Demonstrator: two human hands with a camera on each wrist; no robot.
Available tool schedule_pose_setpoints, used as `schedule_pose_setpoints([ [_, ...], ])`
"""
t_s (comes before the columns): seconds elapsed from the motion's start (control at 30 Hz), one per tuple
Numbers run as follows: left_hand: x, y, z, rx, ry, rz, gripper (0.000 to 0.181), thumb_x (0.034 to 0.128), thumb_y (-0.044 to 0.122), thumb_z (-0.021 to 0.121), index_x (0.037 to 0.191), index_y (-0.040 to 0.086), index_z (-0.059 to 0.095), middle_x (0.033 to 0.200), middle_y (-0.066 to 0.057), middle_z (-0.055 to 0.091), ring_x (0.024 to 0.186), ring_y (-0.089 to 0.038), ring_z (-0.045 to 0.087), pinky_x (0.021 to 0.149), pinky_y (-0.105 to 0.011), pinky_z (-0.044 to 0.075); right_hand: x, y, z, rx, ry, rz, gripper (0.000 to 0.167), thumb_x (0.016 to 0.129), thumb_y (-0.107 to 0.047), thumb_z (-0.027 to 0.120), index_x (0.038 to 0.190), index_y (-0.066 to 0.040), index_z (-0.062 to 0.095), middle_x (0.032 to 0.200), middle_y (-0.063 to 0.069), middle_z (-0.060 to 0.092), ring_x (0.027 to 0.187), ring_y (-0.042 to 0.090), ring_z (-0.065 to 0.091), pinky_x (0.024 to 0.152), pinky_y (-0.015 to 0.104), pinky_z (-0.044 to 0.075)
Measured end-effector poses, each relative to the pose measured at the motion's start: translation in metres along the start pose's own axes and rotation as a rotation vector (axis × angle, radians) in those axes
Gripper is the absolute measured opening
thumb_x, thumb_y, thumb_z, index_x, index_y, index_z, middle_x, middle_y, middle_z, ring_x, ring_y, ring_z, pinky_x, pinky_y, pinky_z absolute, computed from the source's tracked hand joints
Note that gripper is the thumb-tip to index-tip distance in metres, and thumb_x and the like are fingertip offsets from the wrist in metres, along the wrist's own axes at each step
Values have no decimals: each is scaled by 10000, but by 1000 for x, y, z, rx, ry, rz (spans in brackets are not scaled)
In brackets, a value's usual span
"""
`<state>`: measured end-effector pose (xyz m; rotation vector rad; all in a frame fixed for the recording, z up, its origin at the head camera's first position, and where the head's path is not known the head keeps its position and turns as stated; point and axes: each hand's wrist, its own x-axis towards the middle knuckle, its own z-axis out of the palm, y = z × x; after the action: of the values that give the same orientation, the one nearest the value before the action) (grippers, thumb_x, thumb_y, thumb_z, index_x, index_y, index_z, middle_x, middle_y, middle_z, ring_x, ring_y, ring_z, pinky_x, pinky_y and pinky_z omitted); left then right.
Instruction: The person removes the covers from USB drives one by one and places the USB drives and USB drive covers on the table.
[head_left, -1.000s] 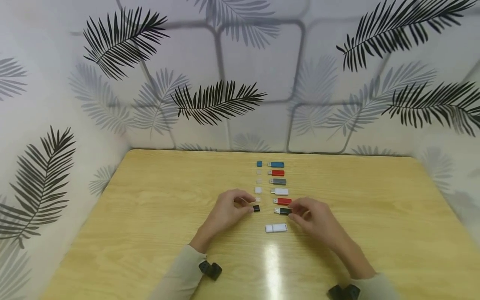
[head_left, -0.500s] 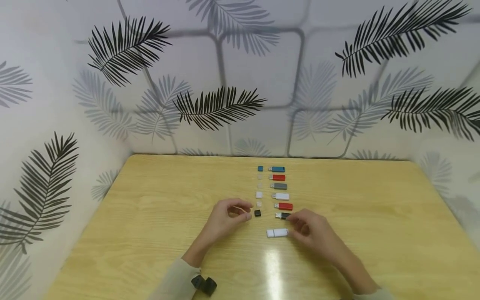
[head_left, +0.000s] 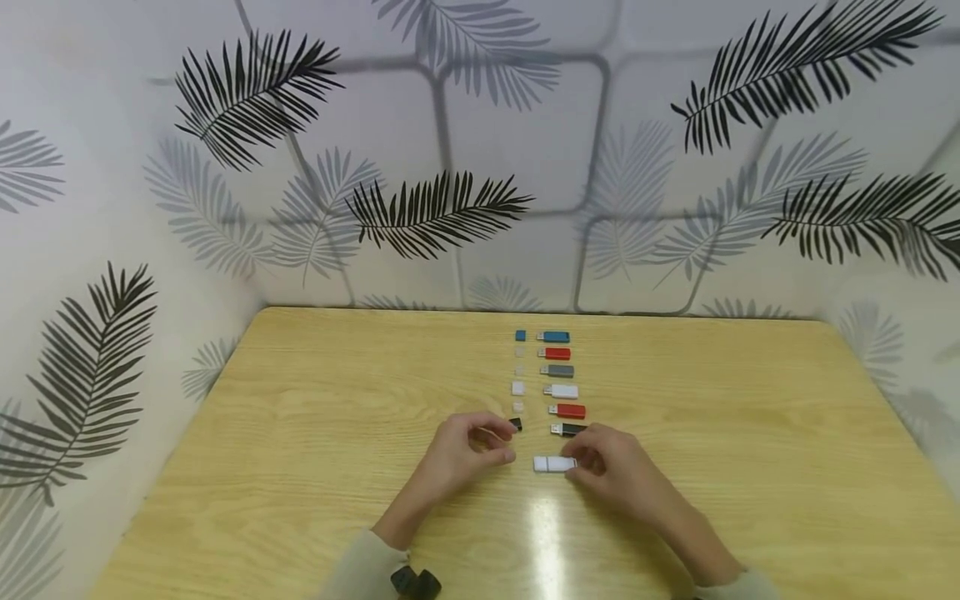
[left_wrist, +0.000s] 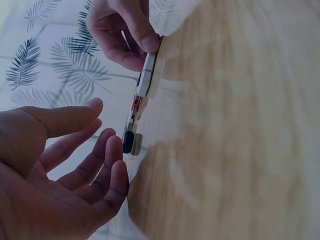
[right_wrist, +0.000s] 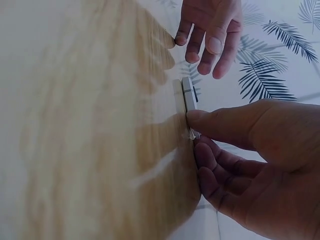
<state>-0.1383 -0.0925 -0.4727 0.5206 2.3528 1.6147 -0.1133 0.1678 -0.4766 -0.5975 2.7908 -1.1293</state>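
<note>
A capped white USB stick [head_left: 553,464] lies crosswise on the table, nearest to the person. My right hand [head_left: 618,471] pinches its right end between thumb and fingers, as the right wrist view shows with the thumb on the stick [right_wrist: 190,97]. My left hand [head_left: 461,454] hovers to its left with relaxed fingers, thumb and fingertips apart, holding nothing. Just beyond those fingertips sits a small black cap [head_left: 516,424], partly covered by them in the head view. A black USB stick [head_left: 566,430] with bare plug lies behind the white one, its right end hidden by my right hand.
Farther back, a column of uncapped sticks includes a red one [head_left: 570,411], a white one [head_left: 562,391], a grey one [head_left: 558,371] and a blue one [head_left: 555,337]. Left of them runs a column of caps, among them a blue cap [head_left: 521,335]. A patterned wall [head_left: 480,150] rises behind the table [head_left: 300,433].
My right hand has moved from the black stick nearer to me and taken hold of the white stick's end. My left hand has let go of the black cap and come slightly nearer.
</note>
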Motion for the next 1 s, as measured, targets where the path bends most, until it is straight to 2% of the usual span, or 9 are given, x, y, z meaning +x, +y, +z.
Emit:
schedule_pose_setpoints([
  [0.37, -1, 7, 10, 15, -22, 47, 229, 894, 58, 801, 1110, 6, 745, 1104, -136, 729, 912, -218, 699, 768, -256, 565, -2, 0, 2, 23, 0, -25, 173, 833, -16, 818, 952, -105, 730, 872, -49, 644, 754, 58, 587, 661, 235, 544],
  [0.67, 2, 13, 17, 6, -23, 40, 226, 875, 51, 818, 1084, 0, 748, 1092, -137, 723, 912, -207, 681, 754, -229, 560, -1, -5, -2, 79, 29, -81, 219, 824, 47, 799, 968, -96, 718, 892, -44, 662, 776, 80, 615, 673, 246, 572],
  [0.8, 7, 14, 19, -1, -22, 33, 220, 869, 61, 827, 1074, 20, 756, 1067, -84, 721, 908, -176, 672, 759, -237, 570, 0, -7, -6, 95, 47, -94, 224, 834, 52, 793, 982, -99, 719, 909, -48, 669, 802, 91, 625, 693, 262, 582],
  [1.0, 9, 14, 19, -19, -51, 17, 159, 882, 57, 815, 1033, 70, 768, 1002, 3, 715, 872, -143, 683, 751, -248, 582, 2, -12, -11, 108, 45, -72, 200, 848, 30, 796, 984, -96, 721, 900, -52, 673, 802, 104, 632, 698, 269, 586],
])
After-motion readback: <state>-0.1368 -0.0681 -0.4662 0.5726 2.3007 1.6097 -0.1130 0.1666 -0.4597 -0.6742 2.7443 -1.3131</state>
